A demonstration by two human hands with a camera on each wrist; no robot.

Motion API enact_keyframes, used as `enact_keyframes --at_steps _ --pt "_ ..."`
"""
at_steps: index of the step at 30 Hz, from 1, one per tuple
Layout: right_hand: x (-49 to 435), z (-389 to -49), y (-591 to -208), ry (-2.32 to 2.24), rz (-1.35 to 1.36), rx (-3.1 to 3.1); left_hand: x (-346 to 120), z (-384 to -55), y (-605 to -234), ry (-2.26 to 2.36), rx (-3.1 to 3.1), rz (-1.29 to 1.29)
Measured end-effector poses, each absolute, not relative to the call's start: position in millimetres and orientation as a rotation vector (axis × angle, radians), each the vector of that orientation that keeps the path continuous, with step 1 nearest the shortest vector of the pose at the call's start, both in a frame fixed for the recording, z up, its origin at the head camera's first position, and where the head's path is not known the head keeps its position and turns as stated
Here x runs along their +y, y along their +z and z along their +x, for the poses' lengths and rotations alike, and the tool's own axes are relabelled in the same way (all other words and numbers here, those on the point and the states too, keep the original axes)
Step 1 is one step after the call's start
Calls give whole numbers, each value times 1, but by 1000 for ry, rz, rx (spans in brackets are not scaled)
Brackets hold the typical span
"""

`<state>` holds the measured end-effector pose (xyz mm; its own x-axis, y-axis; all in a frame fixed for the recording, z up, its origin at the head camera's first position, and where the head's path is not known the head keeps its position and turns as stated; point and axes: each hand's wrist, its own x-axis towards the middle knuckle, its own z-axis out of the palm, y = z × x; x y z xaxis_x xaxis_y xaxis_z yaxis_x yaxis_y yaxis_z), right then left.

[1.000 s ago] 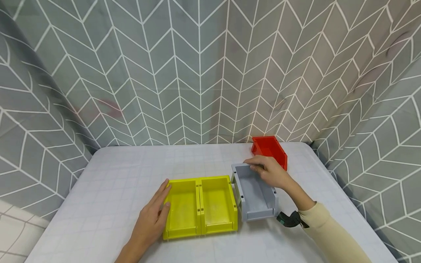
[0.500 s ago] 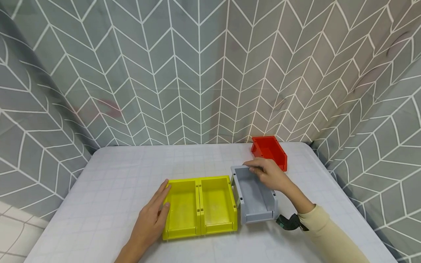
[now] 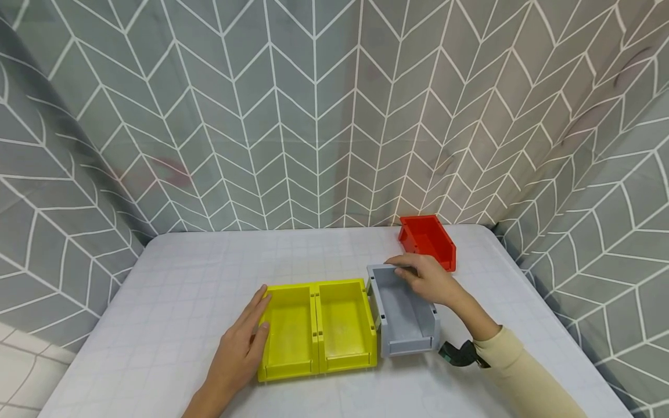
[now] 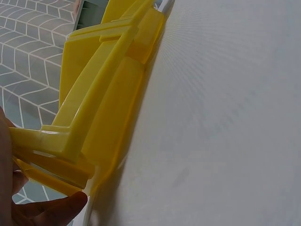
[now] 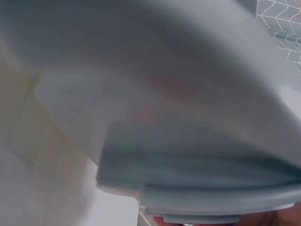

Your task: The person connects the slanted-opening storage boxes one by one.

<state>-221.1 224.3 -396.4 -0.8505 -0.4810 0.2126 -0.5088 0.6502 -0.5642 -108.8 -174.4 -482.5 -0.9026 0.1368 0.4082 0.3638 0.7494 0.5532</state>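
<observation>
Two yellow storage bins (image 3: 346, 319) stand side by side on the white table in the head view. My left hand (image 3: 236, 348) rests against the outer side of the left yellow bin (image 3: 290, 328), fingers fairly straight. That bin's yellow wall (image 4: 101, 99) fills much of the left wrist view. My right hand (image 3: 431, 280) pinches the back rim of a grey storage bin (image 3: 402, 307), thumb on the inside. The grey bin is beside the right yellow bin, slightly angled, its left wall right at that bin's side. Close up, grey plastic (image 5: 197, 165) covers most of the right wrist view.
Behind my right hand, a red storage bin (image 3: 428, 238) stands near the table's back right corner. A grey curtain (image 3: 313, 116) with white chevron lines hangs behind the table (image 3: 209, 261) and at both sides. A black device (image 3: 460, 353) sits at my right wrist.
The grey bin and my right hand have shifted slightly towards me, and the bin a little left against the right yellow bin. My left hand and the yellow bins stay nearly in place.
</observation>
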Motion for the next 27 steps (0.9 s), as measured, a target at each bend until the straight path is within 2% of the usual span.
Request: enact_keyframes --at_steps 11,17,21,27 --pt "217 -206 -394 944 806 -2803 -175 -109 -482 -935 -2588 -392" --pt "203 -182 -388 690 921 -2823 -175 -109 -480 -925 -2583 -399" --pt "200 -176 -386 509 968 -2874 -174 -109 -480 -927 -2587 -398" --pt "201 -172 -387 474 1012 -2921 -174 -109 -481 -924 -2590 -393"
